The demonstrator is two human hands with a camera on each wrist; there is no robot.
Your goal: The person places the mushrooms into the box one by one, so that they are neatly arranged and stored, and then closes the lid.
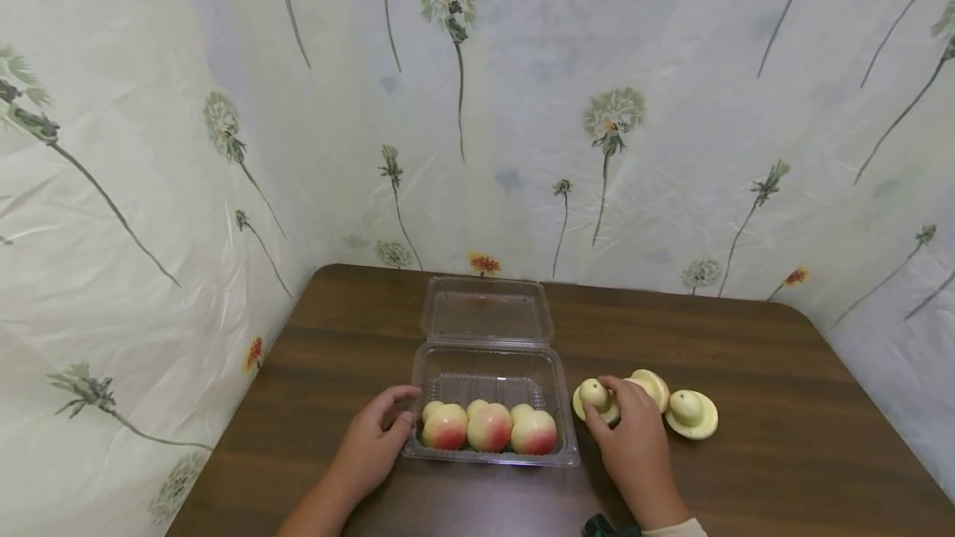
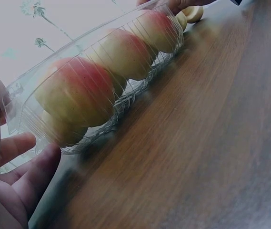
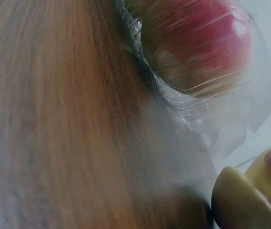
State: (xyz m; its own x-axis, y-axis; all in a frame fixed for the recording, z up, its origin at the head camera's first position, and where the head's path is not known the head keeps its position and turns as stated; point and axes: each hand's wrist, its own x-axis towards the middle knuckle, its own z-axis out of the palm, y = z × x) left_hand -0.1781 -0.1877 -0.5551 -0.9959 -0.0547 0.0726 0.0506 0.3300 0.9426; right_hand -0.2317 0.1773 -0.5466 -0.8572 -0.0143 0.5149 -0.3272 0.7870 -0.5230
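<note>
In the head view a clear plastic clamshell box [image 1: 492, 359] stands with its lid folded back. Three mushroom-shaped pieces [image 1: 490, 428] with red-blushed yellow caps stand in a row along its near side. My left hand [image 1: 369, 442] rests against the box's left side, thumb and fingers spread along the wall. To the right of the box my right hand [image 1: 634, 437] pinches the stem of an upturned pale-yellow mushroom-shaped piece [image 1: 593, 392] between thumb and fingers. In the right wrist view fingertips sit against that mushroom-shaped piece [image 3: 242, 202] at the lower right corner.
Two more upturned mushroom-shaped pieces lie to the right, one [image 1: 652, 388] partly behind my right hand and one [image 1: 692, 414] beyond it. Everything sits on a dark wooden table [image 1: 783, 404]. A dandelion-patterned curtain [image 1: 522, 106] hangs behind and to the left.
</note>
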